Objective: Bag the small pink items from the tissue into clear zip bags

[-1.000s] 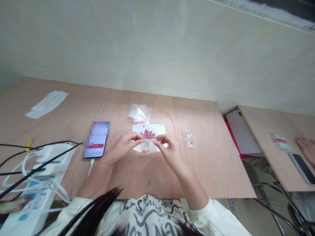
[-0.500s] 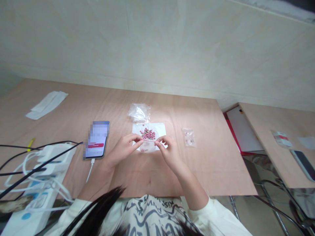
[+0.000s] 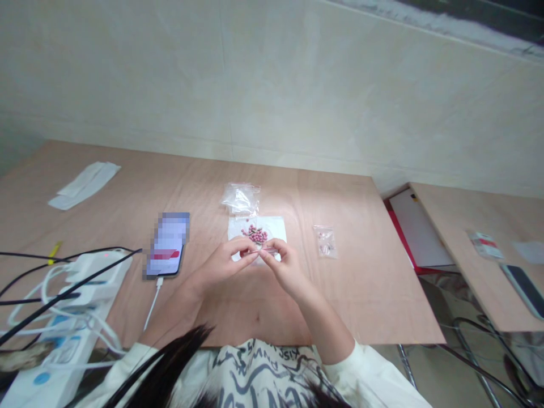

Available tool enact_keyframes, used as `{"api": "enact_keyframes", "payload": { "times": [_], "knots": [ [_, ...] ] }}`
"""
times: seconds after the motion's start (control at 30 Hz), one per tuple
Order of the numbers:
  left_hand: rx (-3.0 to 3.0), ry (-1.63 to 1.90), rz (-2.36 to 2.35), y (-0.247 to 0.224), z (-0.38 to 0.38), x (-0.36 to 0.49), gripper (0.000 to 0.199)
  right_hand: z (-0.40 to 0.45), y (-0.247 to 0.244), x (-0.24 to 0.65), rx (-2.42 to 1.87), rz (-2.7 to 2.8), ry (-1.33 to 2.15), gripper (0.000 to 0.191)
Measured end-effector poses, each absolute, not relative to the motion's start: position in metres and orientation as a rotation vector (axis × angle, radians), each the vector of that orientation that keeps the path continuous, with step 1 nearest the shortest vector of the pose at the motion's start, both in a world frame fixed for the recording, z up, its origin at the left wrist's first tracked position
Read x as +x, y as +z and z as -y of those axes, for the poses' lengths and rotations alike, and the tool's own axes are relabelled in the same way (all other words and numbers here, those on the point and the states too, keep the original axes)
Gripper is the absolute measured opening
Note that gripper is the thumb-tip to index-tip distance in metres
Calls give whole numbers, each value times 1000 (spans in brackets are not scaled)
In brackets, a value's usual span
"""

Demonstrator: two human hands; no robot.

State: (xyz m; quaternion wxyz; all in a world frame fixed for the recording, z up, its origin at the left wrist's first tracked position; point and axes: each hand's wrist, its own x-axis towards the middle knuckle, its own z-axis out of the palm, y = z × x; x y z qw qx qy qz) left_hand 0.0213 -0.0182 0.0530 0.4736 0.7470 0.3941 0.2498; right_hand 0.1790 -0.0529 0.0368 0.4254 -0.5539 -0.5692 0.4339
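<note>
My left hand (image 3: 224,262) and my right hand (image 3: 286,264) meet over a white paper (image 3: 278,225). Between their pinched thumbs and fingertips is a small clear zip bag (image 3: 266,250), gripped along its reddish top edge. Most of the bag is hidden by my fingers, and its contents cannot be made out now. Just beyond my fingertips, a heap of small pink bead-like pieces with darker stems (image 3: 256,233) lies on the paper. A pile of clear plastic bags (image 3: 241,198) rests behind the paper. Right of my hands lies another small bag (image 3: 326,242) with pinkish bits inside.
A phone (image 3: 166,249) with a charging cable lies left of my hands. Power strips (image 3: 91,272) with tangled cables crowd the left edge. White folded sheets (image 3: 85,185) lie at the back left. A second table (image 3: 476,209) stands to the right, with another phone (image 3: 523,289).
My hands have drawn together along the bag's top edge, so their fingertips now nearly touch. The bag's hanging part, visible before, is mostly covered. The view has tilted slightly.
</note>
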Motion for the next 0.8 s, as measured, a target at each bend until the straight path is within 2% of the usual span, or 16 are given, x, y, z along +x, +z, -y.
{"api": "enact_keyframes", "payload": {
  "times": [0.17,0.53,0.63,0.8],
  "knots": [
    [1835,587,-1083,53,20,16,19,53,36,183,-1465,1309,1078,19],
    [1652,649,-1142,48,20,14,20,66,21,187,-1327,1035,1456,27],
    [1541,677,-1155,39,17,9,26,64,14,213,-1430,898,1235,28],
    [1414,740,-1232,26,12,-7,32,44,-3,283,-1971,870,496,30]
  ]
}}
